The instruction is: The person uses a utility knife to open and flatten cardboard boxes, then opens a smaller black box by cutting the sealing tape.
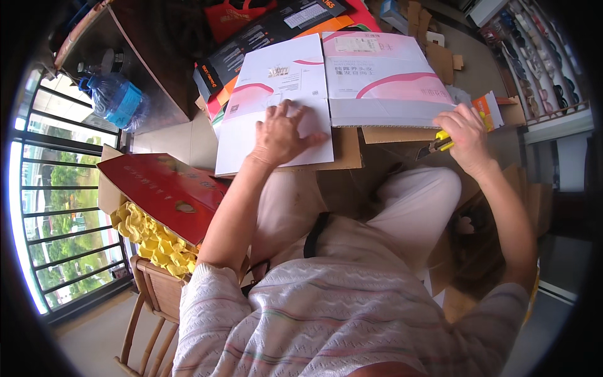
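Two white cardboard panels with pink curved bands lie side by side in front of me. My left hand [281, 136] rests with its fingers spread on the left panel [240, 139], near that panel's right edge. A yellow utility knife [444, 139] is in my right hand [466, 139], its dark blade pointing down and left. That hand's fingers are at the lower right corner of the right panel [383, 110], where they seem to touch it. Brown cardboard [347, 149] shows underneath both panels.
Black and orange printed cardboard [276, 34] lies behind the panels. At my left stand a red box [169, 188], yellow egg-tray-like pieces [151, 242] and a wooden chair [157, 286]. A large water bottle [119, 103] is farther back; a shoe rack [540, 56] stands far right.
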Action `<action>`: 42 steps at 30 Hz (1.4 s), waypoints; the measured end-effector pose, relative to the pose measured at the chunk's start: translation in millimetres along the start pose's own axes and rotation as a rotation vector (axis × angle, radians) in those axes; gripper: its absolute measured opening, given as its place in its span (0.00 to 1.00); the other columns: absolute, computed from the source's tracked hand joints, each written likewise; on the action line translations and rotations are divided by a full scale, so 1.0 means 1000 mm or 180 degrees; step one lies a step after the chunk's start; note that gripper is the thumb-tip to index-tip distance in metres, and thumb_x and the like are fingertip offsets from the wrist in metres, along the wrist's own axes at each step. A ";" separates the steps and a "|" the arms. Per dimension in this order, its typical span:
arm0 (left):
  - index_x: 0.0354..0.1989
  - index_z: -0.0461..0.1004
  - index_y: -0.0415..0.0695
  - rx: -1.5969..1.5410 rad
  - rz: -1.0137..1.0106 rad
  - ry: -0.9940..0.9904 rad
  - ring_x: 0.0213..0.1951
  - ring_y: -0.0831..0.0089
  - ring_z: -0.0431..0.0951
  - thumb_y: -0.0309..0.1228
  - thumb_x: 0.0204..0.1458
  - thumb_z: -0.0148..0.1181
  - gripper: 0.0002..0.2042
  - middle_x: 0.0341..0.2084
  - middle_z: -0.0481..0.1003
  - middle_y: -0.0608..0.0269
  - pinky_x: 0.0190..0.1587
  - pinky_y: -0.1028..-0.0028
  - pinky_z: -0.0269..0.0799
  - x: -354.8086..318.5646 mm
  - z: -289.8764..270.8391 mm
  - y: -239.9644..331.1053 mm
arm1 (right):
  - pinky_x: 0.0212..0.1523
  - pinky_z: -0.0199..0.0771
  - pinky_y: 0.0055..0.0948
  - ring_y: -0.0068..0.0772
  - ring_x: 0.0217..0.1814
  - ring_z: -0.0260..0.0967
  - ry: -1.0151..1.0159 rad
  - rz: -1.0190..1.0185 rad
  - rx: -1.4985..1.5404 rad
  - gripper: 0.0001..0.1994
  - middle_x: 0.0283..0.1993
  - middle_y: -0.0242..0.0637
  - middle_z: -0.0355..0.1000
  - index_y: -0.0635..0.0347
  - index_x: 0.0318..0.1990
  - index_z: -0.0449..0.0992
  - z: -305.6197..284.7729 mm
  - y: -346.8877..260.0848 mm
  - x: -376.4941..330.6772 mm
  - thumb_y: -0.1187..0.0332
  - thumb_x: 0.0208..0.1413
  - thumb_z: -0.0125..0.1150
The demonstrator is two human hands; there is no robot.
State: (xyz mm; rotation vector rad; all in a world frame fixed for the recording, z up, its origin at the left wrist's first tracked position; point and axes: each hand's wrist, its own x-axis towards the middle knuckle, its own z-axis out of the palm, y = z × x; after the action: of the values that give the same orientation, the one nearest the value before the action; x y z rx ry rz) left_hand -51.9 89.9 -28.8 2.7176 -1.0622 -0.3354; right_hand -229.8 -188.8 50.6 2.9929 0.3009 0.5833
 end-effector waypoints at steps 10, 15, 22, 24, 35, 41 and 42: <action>0.48 0.63 0.31 -0.3230 -0.2230 0.0320 0.38 0.57 0.75 0.47 0.44 0.61 0.32 0.38 0.72 0.43 0.41 0.66 0.72 -0.010 0.023 -0.133 | 0.31 0.59 0.29 0.33 0.32 0.64 0.0094 -0.0281 -0.0216 0.11 0.28 0.33 0.70 0.62 0.28 0.72 -0.082 -0.009 0.046 0.83 0.31 0.55; 0.37 0.68 0.30 -0.5605 -0.2273 0.0470 0.28 0.64 0.77 0.29 0.41 0.67 0.19 0.30 0.74 0.50 0.31 0.69 0.75 -0.010 0.031 -0.121 | 0.33 0.60 0.30 0.38 0.33 0.64 0.0130 -0.0335 -0.0460 0.12 0.30 0.39 0.69 0.65 0.30 0.71 -0.110 -0.007 0.050 0.84 0.31 0.55; 0.33 0.72 0.35 -0.5453 -0.1485 0.1269 0.27 0.74 0.74 0.31 0.43 0.65 0.13 0.27 0.75 0.59 0.32 0.78 0.71 0.012 -0.007 -0.102 | 0.33 0.62 0.31 0.39 0.31 0.64 0.0458 -0.0508 -0.0864 0.14 0.29 0.39 0.69 0.66 0.31 0.71 -0.144 0.011 0.046 0.84 0.31 0.57; 0.34 0.72 0.35 -0.5543 -0.1310 0.1500 0.28 0.75 0.74 0.31 0.44 0.64 0.13 0.28 0.75 0.59 0.33 0.78 0.71 0.030 -0.010 -0.112 | 0.35 0.62 0.31 0.39 0.34 0.64 0.0531 -0.0246 -0.0598 0.15 0.33 0.38 0.70 0.64 0.32 0.70 -0.115 0.027 0.044 0.84 0.30 0.56; 0.38 0.74 0.38 -0.2047 -0.2501 0.0388 0.34 0.68 0.76 0.35 0.37 0.64 0.19 0.32 0.76 0.58 0.36 0.72 0.72 0.136 0.132 -0.194 | 0.39 0.69 0.39 0.48 0.38 0.71 -0.1753 0.2168 0.0976 0.24 0.34 0.48 0.72 0.62 0.39 0.70 0.108 0.058 0.040 0.58 0.36 0.68; 0.60 0.53 0.51 -0.0768 -0.2613 0.0253 0.63 0.54 0.47 0.42 0.38 0.64 0.39 0.61 0.49 0.53 0.57 0.52 0.52 0.137 0.115 -0.089 | 0.16 0.61 0.22 0.18 0.16 0.57 -0.1905 0.2870 0.3178 0.15 0.18 0.28 0.61 0.60 0.29 0.66 0.159 0.058 0.079 0.59 0.47 0.63; 0.62 0.48 0.53 -0.0625 -0.2363 0.0369 0.64 0.52 0.39 0.44 0.38 0.64 0.42 0.64 0.42 0.54 0.59 0.49 0.47 0.144 0.113 -0.091 | 0.16 0.61 0.22 0.19 0.16 0.58 -0.1831 0.2828 0.3378 0.13 0.19 0.29 0.62 0.60 0.29 0.66 0.173 0.055 0.089 0.61 0.49 0.60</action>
State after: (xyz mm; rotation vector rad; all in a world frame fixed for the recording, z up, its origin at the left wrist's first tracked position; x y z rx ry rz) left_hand 77.6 44.6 -180.7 2.7937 0.0479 -0.3552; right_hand -73.1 -231.0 -70.9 3.9479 -1.1547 -0.7079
